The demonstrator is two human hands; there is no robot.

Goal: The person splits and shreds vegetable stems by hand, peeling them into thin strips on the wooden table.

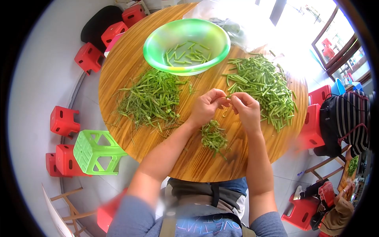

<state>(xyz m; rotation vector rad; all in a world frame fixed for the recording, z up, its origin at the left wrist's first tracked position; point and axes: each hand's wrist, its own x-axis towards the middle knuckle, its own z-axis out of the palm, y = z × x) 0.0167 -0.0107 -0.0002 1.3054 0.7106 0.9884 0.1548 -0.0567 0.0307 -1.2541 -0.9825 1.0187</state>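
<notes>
My left hand [207, 106] and my right hand [246, 111] meet over the middle of the round table, fingertips pinched. Between them shows a short green stem [228, 96], mostly hidden by the fingers. Beneath, a small heap of curled green peelings [213, 136] lies on the wood. Cut green stem pieces [262, 85] form a big pile beside my right hand. To the left of my left hand is a heap of leafy green strips [152, 96]. A green and white basin [148, 55] behind the hands holds several cut stems [189, 53].
A clear plastic bag [241, 27] lies at the back of the wooden table [189, 168]. A green stool [89, 152] and several red stools [63, 120] stand at left. On the right are more red stools [310, 128] and people, one in a striped top [353, 118].
</notes>
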